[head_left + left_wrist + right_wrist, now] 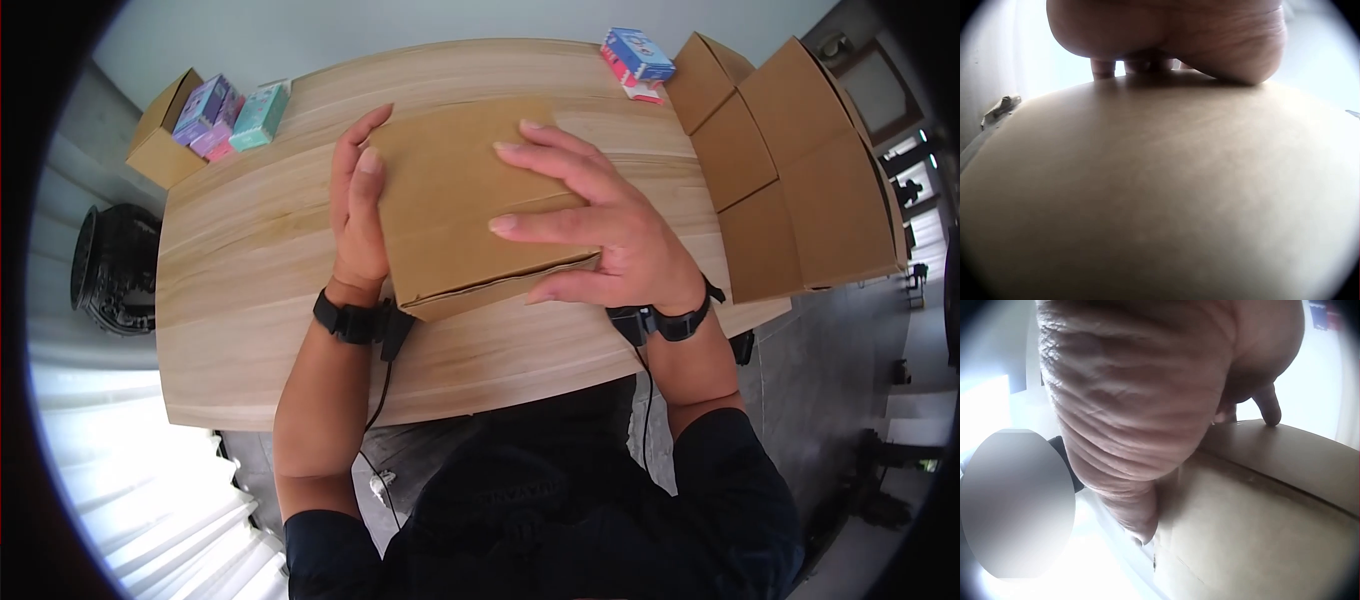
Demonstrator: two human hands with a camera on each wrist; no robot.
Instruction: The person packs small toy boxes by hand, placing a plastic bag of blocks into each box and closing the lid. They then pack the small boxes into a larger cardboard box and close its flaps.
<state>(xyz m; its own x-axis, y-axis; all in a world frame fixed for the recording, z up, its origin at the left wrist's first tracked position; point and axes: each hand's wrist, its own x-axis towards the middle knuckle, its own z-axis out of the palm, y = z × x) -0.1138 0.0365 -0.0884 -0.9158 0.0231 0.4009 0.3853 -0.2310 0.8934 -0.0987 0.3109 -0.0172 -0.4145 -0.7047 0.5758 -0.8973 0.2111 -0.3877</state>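
Observation:
A closed brown cardboard box (pixel 455 195) sits near the middle of the wooden table in the head view, a thin gap along its near top edge. Against its left side lies the left hand (pixel 362 215), fingers extended and thumb along the upper edge. Spread fingers of the right hand (pixel 625 235) rest on the box top, with the thumb by the near right edge. The left wrist view shows the left palm (pixel 1172 34) above a pale, blurred surface. In the right wrist view the right hand (pixel 1141 394) touches the box (pixel 1260 531), where a seam shows.
On the table's (pixel 260 330) far left, an open carton (pixel 150 145) stands beside purple boxes (pixel 205 110) and a teal box (pixel 260 115). Blue and pink boxes (pixel 638 55) lie at the far right, near large brown cartons (pixel 820 180) along the right edge.

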